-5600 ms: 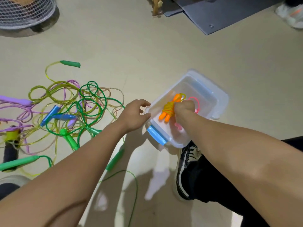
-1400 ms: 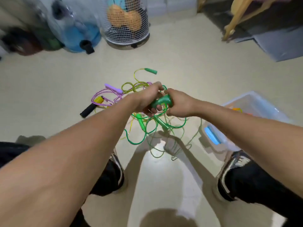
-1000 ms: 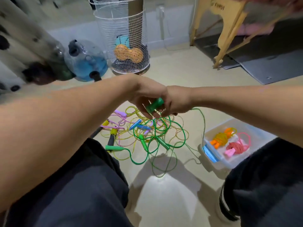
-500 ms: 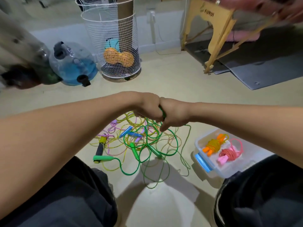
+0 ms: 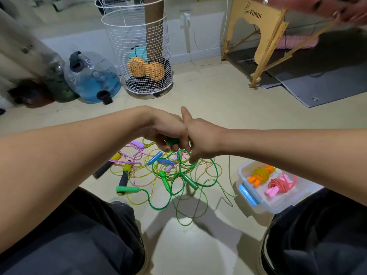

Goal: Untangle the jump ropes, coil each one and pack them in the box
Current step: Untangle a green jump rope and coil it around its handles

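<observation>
Overhead, both hands [image 5: 184,135] grip green rope [image 5: 179,175] above beige floor [image 5: 218,92] near wire basket [image 5: 139,46].

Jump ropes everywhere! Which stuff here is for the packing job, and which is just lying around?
For the job:
tangled ropes
green handle held by the left hand
right hand
box
orange coil
pink coil

Just lying about:
wire basket
water jug
wooden frame
grey mat

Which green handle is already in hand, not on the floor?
The green handle gripped by the left hand; the other green handles lie on the floor.
</observation>
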